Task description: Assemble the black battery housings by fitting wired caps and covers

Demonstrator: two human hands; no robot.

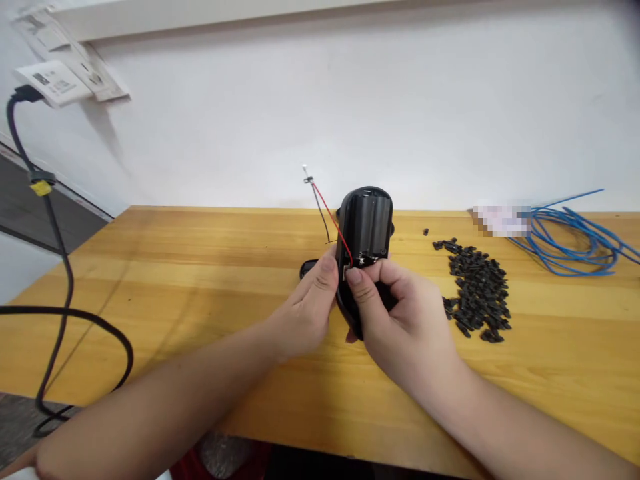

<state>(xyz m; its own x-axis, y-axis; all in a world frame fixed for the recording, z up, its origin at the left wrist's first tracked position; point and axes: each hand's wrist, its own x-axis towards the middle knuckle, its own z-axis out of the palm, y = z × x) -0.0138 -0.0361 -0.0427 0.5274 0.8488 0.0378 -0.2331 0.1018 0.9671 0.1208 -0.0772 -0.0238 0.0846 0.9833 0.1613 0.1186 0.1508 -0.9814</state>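
Both my hands grip a glossy black plastic housing [364,230], which stands tilted up from the tabletop with a curved, battery-holder-like cavity facing me. My left hand [306,303] holds its left side. My right hand [395,310] holds its lower right side, with the fingertips pinching at the housing's lower edge near a small metal contact. A red wire [333,217] and a black wire [321,213] run from the housing up to a small terminal [308,179]. The underside of the housing is hidden by my hands.
A pile of several small black plastic pieces [477,293] lies to the right on the wooden workbench [165,280]. Beyond it are coiled blue wires [565,240] and a pixelated paper. A black cable [63,293] crosses the bench's left side.
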